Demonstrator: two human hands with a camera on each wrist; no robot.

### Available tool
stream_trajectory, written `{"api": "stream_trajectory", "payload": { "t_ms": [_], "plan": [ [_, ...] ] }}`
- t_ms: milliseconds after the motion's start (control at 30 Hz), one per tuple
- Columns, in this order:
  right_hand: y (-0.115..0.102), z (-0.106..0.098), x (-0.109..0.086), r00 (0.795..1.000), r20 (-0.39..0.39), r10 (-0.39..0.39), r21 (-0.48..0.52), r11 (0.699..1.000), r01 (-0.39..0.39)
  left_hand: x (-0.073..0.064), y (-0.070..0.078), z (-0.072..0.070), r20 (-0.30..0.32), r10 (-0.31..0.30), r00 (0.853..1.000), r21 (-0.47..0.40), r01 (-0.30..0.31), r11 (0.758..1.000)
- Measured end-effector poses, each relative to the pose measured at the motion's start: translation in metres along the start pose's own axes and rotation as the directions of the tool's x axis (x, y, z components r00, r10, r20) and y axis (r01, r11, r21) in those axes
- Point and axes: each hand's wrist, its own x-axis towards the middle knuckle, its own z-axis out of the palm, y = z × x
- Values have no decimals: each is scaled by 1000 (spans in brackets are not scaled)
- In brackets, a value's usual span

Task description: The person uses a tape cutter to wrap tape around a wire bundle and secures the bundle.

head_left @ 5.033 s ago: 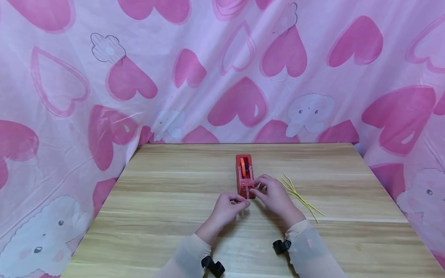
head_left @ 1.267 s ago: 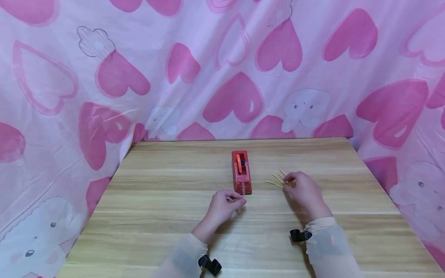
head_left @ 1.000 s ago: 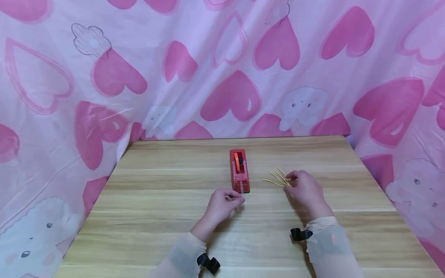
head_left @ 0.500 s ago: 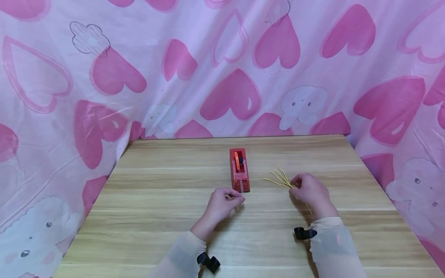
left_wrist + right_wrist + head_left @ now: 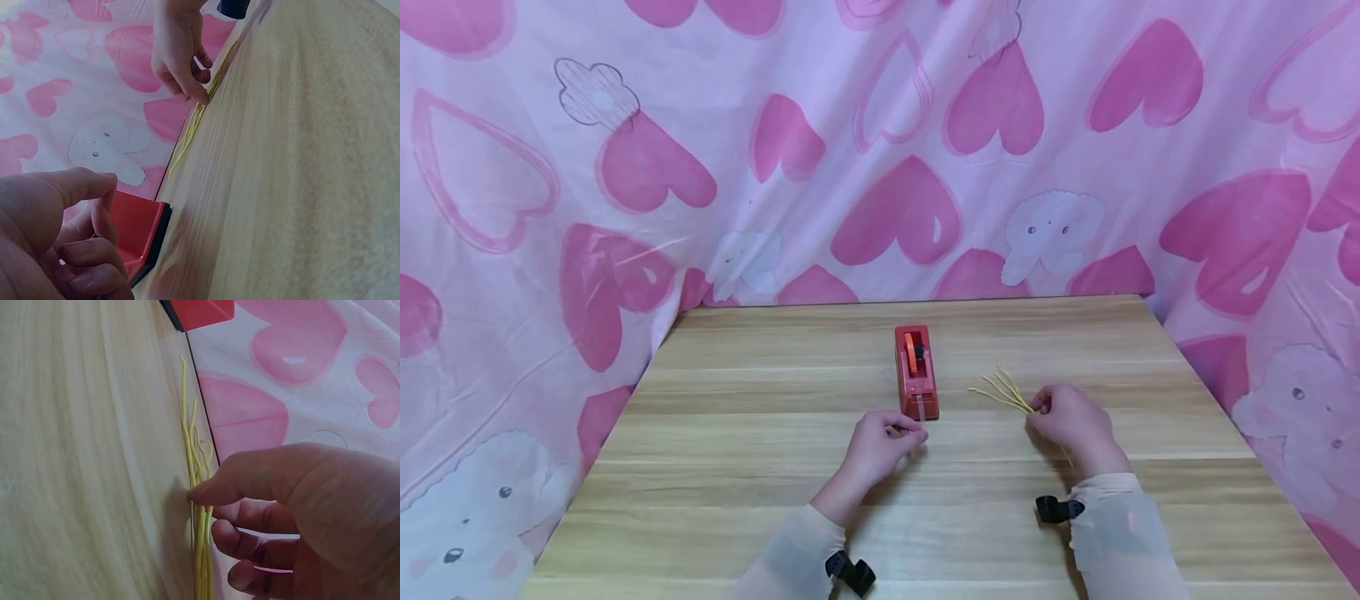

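Observation:
A red tape dispenser [image 5: 916,387] with an orange tape roll [image 5: 912,353] stands mid-table in the head view. Clear tape [image 5: 922,406] hangs from its front edge, and my left hand [image 5: 876,447] pinches the tape's free end between thumb and forefinger. To the right, my right hand [image 5: 1073,427] pinches a bundle of thin yellow cords [image 5: 1009,395] close over the tabletop. In the right wrist view the cords [image 5: 189,447] run beneath the thumb tip, their loose ends fanned out. My left fingers [image 5: 94,265] hang curled beside the dispenser's red side [image 5: 139,228] in the left wrist view.
The wooden table [image 5: 760,467] has its back edge against a pink curtain [image 5: 865,200] printed with hearts. More of that curtain hangs at both sides. Black wrist cameras [image 5: 850,572] are strapped to both sleeves.
My right hand has left the tape and moved right to the yellow cords, gripping them; lately it slid slightly right along them. My left hand keeps its pinch on the tape.

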Motion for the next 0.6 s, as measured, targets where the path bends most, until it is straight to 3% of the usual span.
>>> {"api": "stream_trajectory", "payload": {
  "t_ms": [600],
  "plan": [
    [9,9,8,997,-23,-73,5,997,73,0,-2,1,-11,17,1000,10,-17,1000]
  ]
}}
